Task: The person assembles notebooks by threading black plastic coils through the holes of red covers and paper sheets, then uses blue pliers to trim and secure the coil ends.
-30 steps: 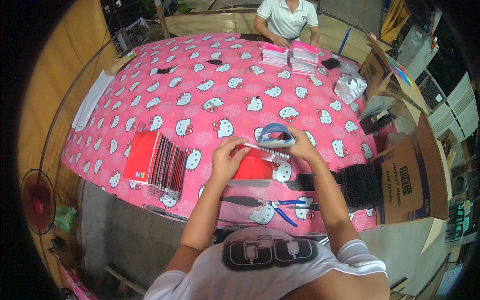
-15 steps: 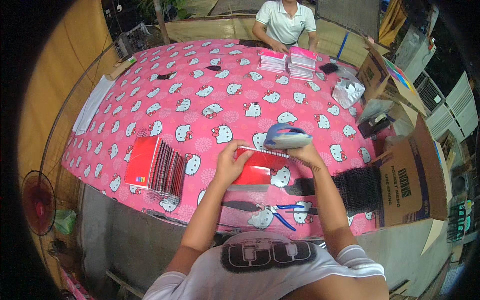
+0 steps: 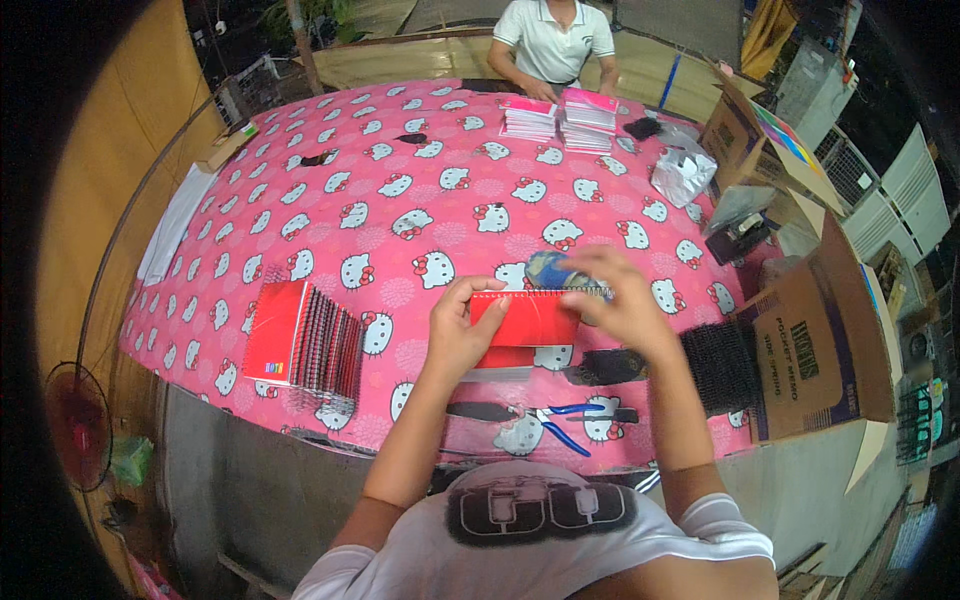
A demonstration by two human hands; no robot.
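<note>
A small red spiral notebook (image 3: pixel 527 316) is held up above the pink cartoon-cat tablecloth (image 3: pixel 400 215). My left hand (image 3: pixel 458 328) grips its left edge. At the notebook's top right corner my right hand (image 3: pixel 622 303) pinches the wire spiral, its motion blurred. Just behind the notebook is a blue and green object (image 3: pixel 552 269), partly hidden by my fingers. Under the notebook lies another red cover (image 3: pixel 510 358) on the cloth.
Red spiral notebooks (image 3: pixel 302 339) are stacked at my left. Blue-handled pliers (image 3: pixel 560 422) lie at the near edge, black wire spirals (image 3: pixel 718 366) beside an open cardboard box (image 3: pixel 820 340) at the right. Across the table a person (image 3: pixel 553 40) works by two notebook piles (image 3: pixel 560 113).
Both hands have lifted the red notebook and tilted it up to face me. The right hand has slid along the spiral edge.
</note>
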